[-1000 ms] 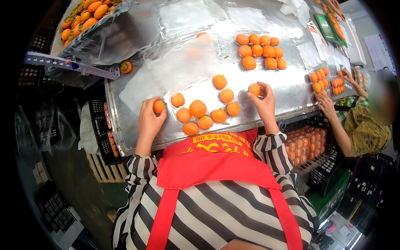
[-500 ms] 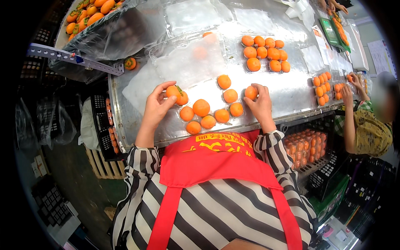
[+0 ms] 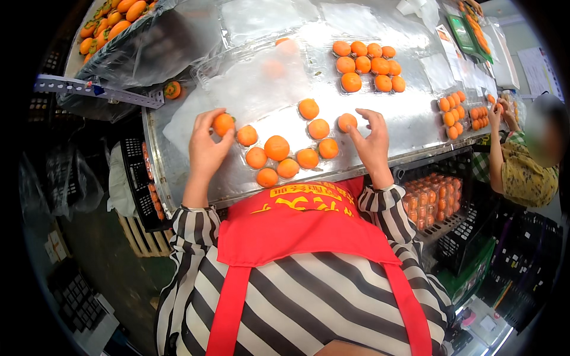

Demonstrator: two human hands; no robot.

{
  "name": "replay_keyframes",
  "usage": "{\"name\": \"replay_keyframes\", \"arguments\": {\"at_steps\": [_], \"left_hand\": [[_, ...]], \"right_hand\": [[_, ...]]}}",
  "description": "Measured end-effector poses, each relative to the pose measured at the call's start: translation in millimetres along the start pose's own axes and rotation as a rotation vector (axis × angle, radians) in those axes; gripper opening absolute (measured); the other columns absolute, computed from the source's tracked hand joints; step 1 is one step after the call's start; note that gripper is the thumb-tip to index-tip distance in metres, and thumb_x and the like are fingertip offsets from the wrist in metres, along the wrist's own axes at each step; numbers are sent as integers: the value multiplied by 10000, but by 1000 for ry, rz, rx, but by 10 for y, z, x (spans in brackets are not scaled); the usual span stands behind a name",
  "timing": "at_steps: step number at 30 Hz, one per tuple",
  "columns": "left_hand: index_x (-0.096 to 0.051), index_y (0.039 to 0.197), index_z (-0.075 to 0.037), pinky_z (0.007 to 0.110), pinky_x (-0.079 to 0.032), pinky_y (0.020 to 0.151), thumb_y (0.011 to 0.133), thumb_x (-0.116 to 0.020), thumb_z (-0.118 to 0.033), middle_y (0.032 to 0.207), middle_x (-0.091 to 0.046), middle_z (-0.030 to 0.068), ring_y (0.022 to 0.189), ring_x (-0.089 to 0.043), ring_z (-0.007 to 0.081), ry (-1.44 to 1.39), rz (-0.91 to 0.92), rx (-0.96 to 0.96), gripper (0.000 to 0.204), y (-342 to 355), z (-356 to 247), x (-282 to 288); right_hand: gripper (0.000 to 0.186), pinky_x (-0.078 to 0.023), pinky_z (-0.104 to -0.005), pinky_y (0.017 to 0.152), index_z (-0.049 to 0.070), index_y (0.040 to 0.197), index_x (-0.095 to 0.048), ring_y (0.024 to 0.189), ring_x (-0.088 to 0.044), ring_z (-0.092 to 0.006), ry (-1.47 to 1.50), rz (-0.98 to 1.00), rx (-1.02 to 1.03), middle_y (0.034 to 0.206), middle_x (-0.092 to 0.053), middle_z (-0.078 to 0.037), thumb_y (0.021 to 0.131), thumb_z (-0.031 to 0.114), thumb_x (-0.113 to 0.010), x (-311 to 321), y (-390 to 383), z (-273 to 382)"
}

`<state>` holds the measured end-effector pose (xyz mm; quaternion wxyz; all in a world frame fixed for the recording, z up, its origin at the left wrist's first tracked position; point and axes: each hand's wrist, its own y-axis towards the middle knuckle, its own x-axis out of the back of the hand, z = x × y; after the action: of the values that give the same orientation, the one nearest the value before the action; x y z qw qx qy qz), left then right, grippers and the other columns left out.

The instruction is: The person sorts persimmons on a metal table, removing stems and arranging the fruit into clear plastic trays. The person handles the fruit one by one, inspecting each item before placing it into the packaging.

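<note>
Metal table (image 3: 409, 127) w/ clear plastic sheets (image 3: 249, 89), loose orange fruit clusters (image 3: 285, 151) on top

On the bench (image 3: 415, 127) before us lies a loose cluster of fruits (image 3: 285, 151). Our left hand (image 3: 208, 145) holds one fruit (image 3: 223, 124) at the cluster's left edge; our right hand (image 3: 371, 139) touches another fruit (image 3: 347, 121) at its right. Behind them sits a second group of fruits (image 3: 365, 62), and a crate of fruit (image 3: 110, 21) stands far left. A co-worker's hand (image 3: 496, 113) reaches a third group of fruits (image 3: 460, 110) at the right.
</note>
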<state>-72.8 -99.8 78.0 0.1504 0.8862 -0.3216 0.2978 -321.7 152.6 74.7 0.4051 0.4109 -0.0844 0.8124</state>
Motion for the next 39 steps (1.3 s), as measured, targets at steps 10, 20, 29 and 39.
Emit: {"name": "replay_keyframes", "arguments": {"at_steps": [10, 20, 29, 39], "left_hand": [[-611, 1163, -65, 360, -478, 882, 762, -683, -128, 1138, -592, 116, 1041, -590, 303, 245, 147, 82, 412, -232, 219, 55], [-620, 1164, -49, 393, -467, 891, 779, -699, -131, 1111, -609, 137, 1040, -580, 333, 270, 118, -41, 402, -252, 112, 81], [-658, 1086, -28, 313, -472, 847, 813, -676, -58, 977, -650, 98, 924, -616, 219, -26, 53, -37, 275, -274, -307, 35], [-643, 998, -64, 413, -445, 898, 732, -730, -91, 1006, -662, 88, 1009, -603, 281, 29, 259, -474, 281, -346, -490, -540]], "right_hand": [[402, -485, -347, 861, 47, 1173, -595, 1000, -590, -258, 249, 268, -117, 1078, -607, -120, 791, 94, -710, -207, -150, 268], [559, -429, -392, 982, 62, 1260, -547, 1150, -523, -319, 125, 244, 10, 1218, -569, -135, 735, 43, -737, -177, -585, 194], [547, -424, -405, 979, 72, 1241, -572, 1152, -508, -328, 52, 199, 90, 1211, -564, -134, 723, 33, -742, -215, -578, 236], [299, -521, -299, 631, 40, 1094, -649, 721, -645, -186, 165, 262, -72, 898, -666, -77, 806, 91, -716, -243, -737, 424]]}}
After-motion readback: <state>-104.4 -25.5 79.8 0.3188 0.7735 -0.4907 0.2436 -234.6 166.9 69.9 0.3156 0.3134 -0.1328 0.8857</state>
